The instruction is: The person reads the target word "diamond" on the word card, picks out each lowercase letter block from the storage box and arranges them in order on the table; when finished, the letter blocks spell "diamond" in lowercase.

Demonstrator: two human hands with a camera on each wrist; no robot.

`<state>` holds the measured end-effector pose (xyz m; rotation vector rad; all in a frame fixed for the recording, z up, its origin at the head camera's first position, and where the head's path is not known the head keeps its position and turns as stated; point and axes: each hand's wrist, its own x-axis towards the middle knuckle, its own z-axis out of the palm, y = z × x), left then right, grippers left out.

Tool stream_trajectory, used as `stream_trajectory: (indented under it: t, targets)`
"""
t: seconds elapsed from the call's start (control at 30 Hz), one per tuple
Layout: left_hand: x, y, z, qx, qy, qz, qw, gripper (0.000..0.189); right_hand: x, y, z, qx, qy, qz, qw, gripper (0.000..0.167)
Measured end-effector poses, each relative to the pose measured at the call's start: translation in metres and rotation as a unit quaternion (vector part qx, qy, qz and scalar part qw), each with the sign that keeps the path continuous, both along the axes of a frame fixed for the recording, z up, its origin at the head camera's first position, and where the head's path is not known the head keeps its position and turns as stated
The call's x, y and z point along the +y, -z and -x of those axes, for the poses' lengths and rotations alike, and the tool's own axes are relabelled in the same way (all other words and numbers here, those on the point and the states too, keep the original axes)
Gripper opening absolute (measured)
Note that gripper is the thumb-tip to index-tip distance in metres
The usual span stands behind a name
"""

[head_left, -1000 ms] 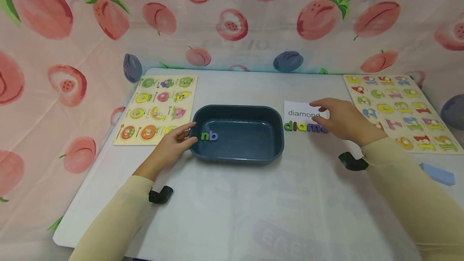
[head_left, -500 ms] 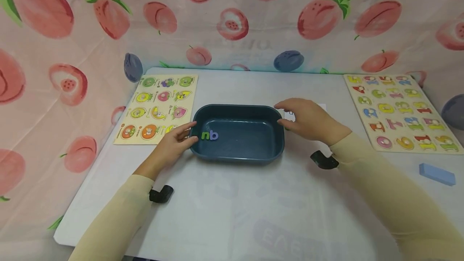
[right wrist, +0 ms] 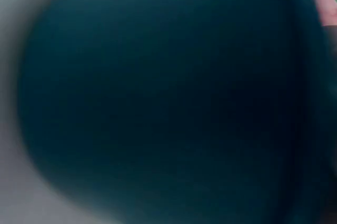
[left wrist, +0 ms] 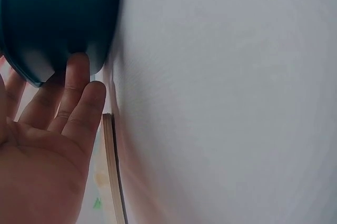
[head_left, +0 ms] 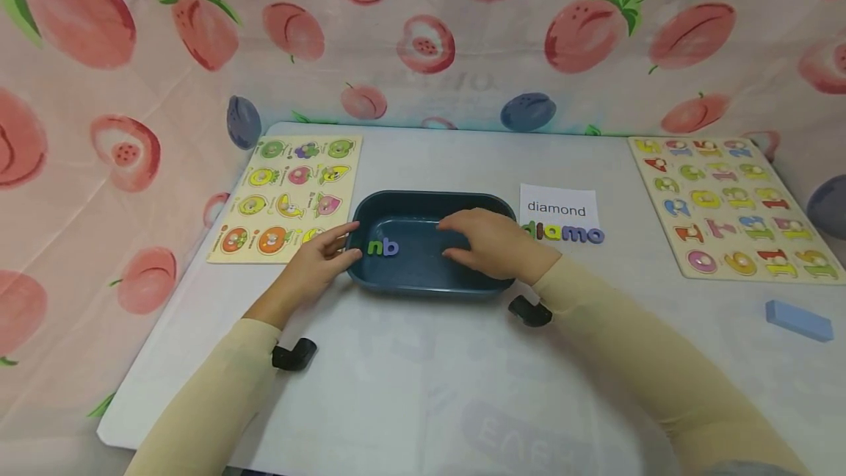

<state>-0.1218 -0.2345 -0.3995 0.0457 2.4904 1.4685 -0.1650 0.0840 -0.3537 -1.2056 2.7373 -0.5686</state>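
A dark blue plastic basin stands mid-table. My left hand holds its left end, thumb and index finger at the rim; in the left wrist view the other fingers rest against its outer wall. Inside lie a green letter n and a purple letter b. My right hand reaches over the basin's right side, thumb and index finger apart and nothing between them. A white card reads "diamond". Below it, several coloured letters spell "diamo", the green d partly hidden by the right hand.
A fruit puzzle board lies at the back left and a number puzzle board at the right. Near the right side sits a light blue block. Peach-print cloth rises behind the white table.
My right hand has moved left from over the row of letters, past the basin's right rim, to over its inside. The card and letters show again. The left hand has stayed put.
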Motion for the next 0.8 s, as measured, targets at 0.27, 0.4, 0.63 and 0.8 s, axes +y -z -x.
stream_trajectory:
  t: [0.27,0.4,0.63,0.8]
  targets:
    - [-0.001,0.000,0.000,0.004,0.005,-0.003,1.0000,0.059,-0.030,0.010,0.000,-0.015,-0.005,-0.015,0.9998,0.046]
    - [0.000,0.000,0.000,0.005,0.007,-0.004,1.0000,0.059,-0.042,0.014,0.000,-0.032,-0.015,-0.014,0.9993,0.047]
    - [0.000,-0.001,0.000,0.004,0.008,-0.007,0.9999,0.060,-0.059,0.020,0.005,-0.039,-0.012,-0.020,0.9990,0.047]
    - [0.000,-0.001,0.000,0.007,0.006,-0.005,0.9999,0.058,-0.073,0.020,0.007,-0.058,-0.007,-0.035,0.9977,0.048]
